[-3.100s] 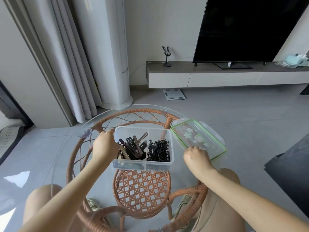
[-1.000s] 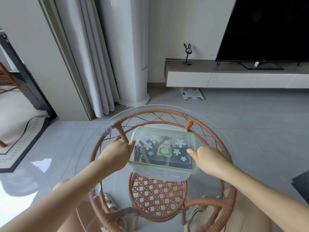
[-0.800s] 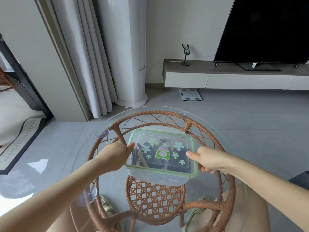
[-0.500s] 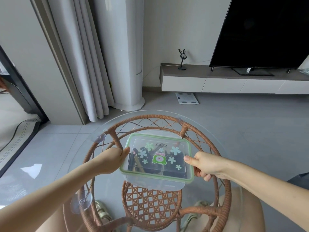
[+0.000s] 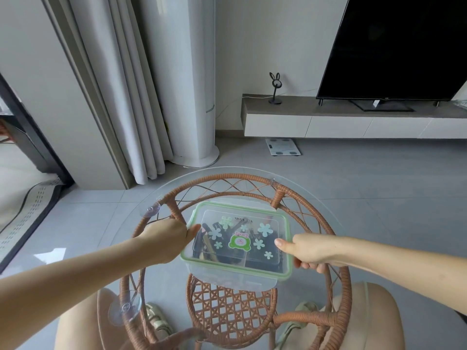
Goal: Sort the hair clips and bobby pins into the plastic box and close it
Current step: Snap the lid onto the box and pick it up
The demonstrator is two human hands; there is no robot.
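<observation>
The clear plastic box (image 5: 235, 272) stands in the middle of the round glass table. Its green-rimmed lid (image 5: 284, 221), printed with flowers and a green frog sticker, lies flat over it. Dark hair clips (image 5: 207, 242) show through the lid on the left side, and black bobby pins (image 5: 271, 245) on the right. My left hand (image 5: 165, 234) grips the box's left edge, thumb on the lid's rim. My right hand (image 5: 307, 250) grips the right edge, thumb on top of the lid and fingers curled under the side.
The glass top (image 5: 316, 198) rests on a rattan frame (image 5: 338, 251) with a woven lower shelf. My knees sit under its near edge. Beyond lie grey floor tiles, curtains, a white column unit, a bathroom scale and a TV bench.
The lid, earlier lying beside the open box on the right, now covers it. Over the last second both hands stayed at the box's sides, the right fingers curling further under the edge.
</observation>
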